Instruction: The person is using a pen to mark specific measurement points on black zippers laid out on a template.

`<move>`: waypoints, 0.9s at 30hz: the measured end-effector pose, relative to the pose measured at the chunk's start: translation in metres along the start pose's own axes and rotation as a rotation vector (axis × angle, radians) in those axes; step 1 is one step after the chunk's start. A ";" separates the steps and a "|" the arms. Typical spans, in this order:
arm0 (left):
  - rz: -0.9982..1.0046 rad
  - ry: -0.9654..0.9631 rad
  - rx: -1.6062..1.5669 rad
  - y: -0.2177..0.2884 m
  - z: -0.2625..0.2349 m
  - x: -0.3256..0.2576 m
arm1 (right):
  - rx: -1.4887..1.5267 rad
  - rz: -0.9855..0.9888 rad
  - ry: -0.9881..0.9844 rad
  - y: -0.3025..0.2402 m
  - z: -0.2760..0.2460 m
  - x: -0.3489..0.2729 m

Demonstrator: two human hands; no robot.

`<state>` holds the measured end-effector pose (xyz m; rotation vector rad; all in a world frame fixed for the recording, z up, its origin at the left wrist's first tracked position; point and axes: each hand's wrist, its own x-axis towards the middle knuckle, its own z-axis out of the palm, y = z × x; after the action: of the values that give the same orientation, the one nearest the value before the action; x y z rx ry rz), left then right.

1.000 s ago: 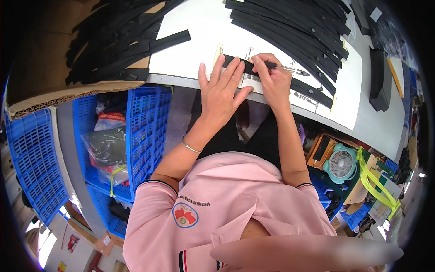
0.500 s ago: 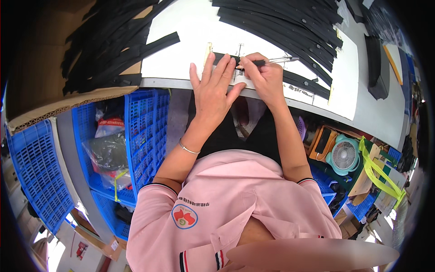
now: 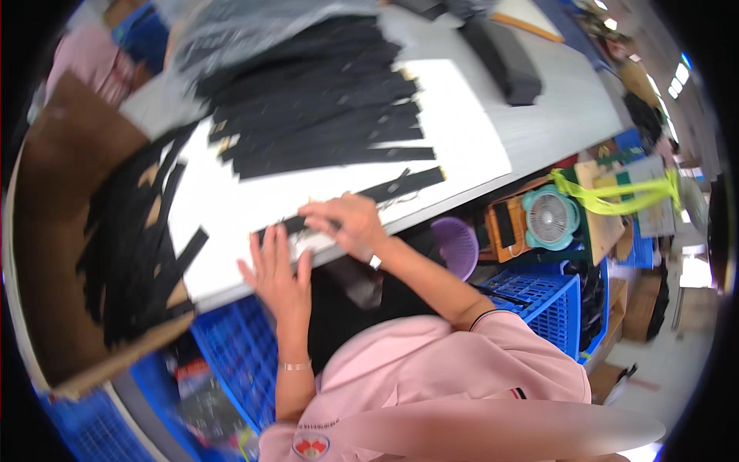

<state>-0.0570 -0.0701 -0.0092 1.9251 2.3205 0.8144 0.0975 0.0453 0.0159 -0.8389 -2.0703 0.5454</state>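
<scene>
A black fabric strip (image 3: 419,182) lies along the front part of a white board (image 3: 469,146) on the table. My left hand (image 3: 279,281) is open, its fingers spread and their tips on the strip's left end. Just right of it, my right hand (image 3: 350,223) is closed, with bent fingers at the same strip. A dark spot shows among its fingers, but blur hides what they hold. No pen can be made out for certain. Dark marks show beside the strip, right of this hand. Farther back, many black strips (image 3: 308,100) lie in a broad pile.
A cardboard box (image 3: 65,192) with loose black strips stands at the left. A black block-shaped object (image 3: 504,65) rests at the back right. Below the table edge are blue crates (image 3: 239,346), a purple basket (image 3: 456,246) and a small teal fan (image 3: 550,218).
The view has swung, so the table now slants up to the right and more of the strip pile shows. The pen seen earlier in my right hand is no longer clearly visible.
</scene>
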 end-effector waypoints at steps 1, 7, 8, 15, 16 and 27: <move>0.007 0.000 0.013 0.001 -0.001 0.000 | 0.023 -0.025 0.035 0.003 -0.009 -0.002; 0.030 0.006 0.013 0.002 -0.009 -0.001 | -0.223 -0.038 0.046 0.029 -0.053 -0.022; 0.039 0.023 0.015 0.003 -0.009 -0.001 | -0.197 -0.021 0.073 0.032 -0.058 -0.024; -0.009 -0.017 -0.028 0.011 -0.014 -0.002 | -0.101 0.008 0.119 0.041 -0.057 -0.033; 0.020 0.028 -0.044 0.015 -0.014 0.001 | -0.104 -0.010 0.117 0.041 -0.056 -0.033; 0.175 0.145 -0.392 0.072 0.040 0.059 | -0.119 0.036 0.081 0.047 -0.062 -0.021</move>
<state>0.0080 0.0072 0.0028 1.9591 1.8861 1.3488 0.1746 0.0675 0.0107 -0.9533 -2.0324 0.4034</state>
